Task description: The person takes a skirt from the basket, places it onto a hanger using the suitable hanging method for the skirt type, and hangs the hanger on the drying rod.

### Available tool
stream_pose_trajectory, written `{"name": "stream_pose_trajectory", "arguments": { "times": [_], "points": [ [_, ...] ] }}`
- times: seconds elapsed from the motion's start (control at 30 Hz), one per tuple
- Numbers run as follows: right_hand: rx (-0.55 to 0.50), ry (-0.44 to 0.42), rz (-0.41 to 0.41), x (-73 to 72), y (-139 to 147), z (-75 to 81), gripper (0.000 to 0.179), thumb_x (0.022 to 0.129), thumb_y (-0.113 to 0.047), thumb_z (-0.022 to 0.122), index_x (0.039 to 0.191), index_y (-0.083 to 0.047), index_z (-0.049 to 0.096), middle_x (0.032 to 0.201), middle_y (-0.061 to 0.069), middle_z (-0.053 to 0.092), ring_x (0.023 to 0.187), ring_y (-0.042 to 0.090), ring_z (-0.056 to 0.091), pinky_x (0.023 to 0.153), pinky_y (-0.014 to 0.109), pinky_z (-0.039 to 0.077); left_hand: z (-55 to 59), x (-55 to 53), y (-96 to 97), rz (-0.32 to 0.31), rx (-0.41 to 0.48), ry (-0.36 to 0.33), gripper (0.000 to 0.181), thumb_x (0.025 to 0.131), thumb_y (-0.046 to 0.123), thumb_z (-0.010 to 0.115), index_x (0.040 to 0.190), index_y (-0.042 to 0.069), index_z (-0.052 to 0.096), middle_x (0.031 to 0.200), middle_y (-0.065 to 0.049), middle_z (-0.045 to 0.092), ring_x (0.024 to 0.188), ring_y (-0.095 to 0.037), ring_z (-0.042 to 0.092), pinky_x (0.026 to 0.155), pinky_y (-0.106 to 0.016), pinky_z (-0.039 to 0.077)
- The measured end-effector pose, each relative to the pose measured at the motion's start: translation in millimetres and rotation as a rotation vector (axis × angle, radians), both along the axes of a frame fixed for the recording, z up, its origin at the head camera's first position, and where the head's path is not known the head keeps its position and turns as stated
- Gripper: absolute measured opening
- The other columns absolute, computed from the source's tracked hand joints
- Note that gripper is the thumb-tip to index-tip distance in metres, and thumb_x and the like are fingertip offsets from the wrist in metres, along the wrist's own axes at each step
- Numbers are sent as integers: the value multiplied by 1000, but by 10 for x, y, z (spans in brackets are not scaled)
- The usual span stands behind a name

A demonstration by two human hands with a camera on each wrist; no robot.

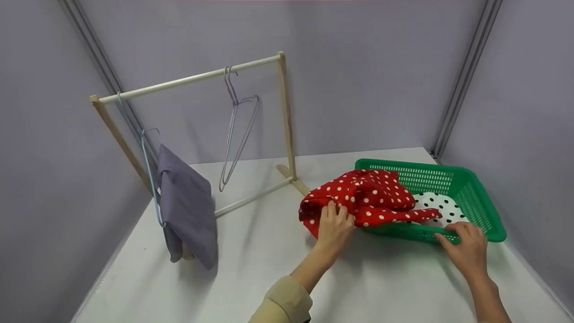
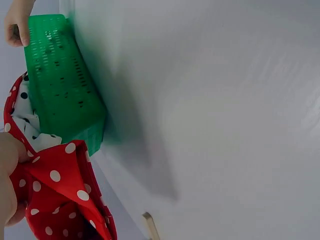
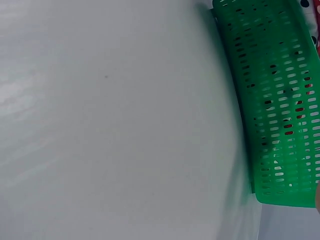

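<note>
A red cloth with white polka dots lies bunched over the left side of a green plastic basket, overhanging its rim. My left hand grips the cloth near a folded, open edge. In the left wrist view, the fingers curl round the red fabric, and that edge droops below the hand. At the basket's front rim, toward the right corner, my right hand holds on with thumb and fingers. Inside the basket is a white cloth with black dots, partly covered by the red one.
A wooden rack with a white top bar stands at the left on the white table. From it hang thin wire hangers and a blue hanger with a grey cloth. Grey panels enclose the back and sides.
</note>
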State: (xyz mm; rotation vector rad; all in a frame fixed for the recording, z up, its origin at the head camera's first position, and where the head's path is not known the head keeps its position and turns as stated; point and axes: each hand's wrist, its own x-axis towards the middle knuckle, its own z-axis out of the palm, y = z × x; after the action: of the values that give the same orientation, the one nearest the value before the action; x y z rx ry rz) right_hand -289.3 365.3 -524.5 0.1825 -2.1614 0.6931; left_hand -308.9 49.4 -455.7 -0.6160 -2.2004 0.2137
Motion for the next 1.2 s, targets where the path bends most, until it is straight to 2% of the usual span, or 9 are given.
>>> {"name": "stream_pose_trajectory", "arguments": {
  "times": [0.2,0.37,0.53,0.67,0.87,1.2],
  "points": [
    [9,18,12,-14,8,12,33,59,4,83,84,4,61,86,19,52,87,34,43,74,43,26,119,-121,-209,12,53,89,11,77,22,70,82,12,75,87,-6,63,93,-31,57,75,-37,45],
    [-8,-22,-6,-16,-27,22,32,61,3,82,84,3,61,88,19,52,89,34,42,75,44,26,241,-209,-460,12,106,116,7,75,14,67,77,9,72,84,-6,63,92,-31,57,72,-38,45],
    [-13,-31,-4,-8,-51,22,32,61,4,82,84,3,60,88,19,52,89,34,43,76,45,26,390,-279,-810,36,118,166,6,76,8,65,77,4,70,83,-8,61,87,-28,57,71,-37,45],
    [-11,-22,4,-3,-49,27,32,61,3,82,84,3,60,88,19,51,88,35,42,75,45,26,468,-321,-1075,52,146,196,6,76,2,62,75,0,67,80,-11,59,80,-27,56,70,-36,45],
    [4,15,23,-17,-4,18,32,58,5,81,82,4,60,85,19,52,85,35,42,73,46,26,505,-357,-1332,90,227,175,5,76,-1,62,76,-4,66,75,-14,59,73,-28,56,68,-37,44],
    [-16,17,29,-30,43,-28,32,57,6,79,82,5,60,85,20,51,85,37,42,74,48,26,399,-363,-1689,255,266,88,9,74,2,61,67,-3,64,65,-14,57,63,-30,53,61,-38,39]
  ]
}}
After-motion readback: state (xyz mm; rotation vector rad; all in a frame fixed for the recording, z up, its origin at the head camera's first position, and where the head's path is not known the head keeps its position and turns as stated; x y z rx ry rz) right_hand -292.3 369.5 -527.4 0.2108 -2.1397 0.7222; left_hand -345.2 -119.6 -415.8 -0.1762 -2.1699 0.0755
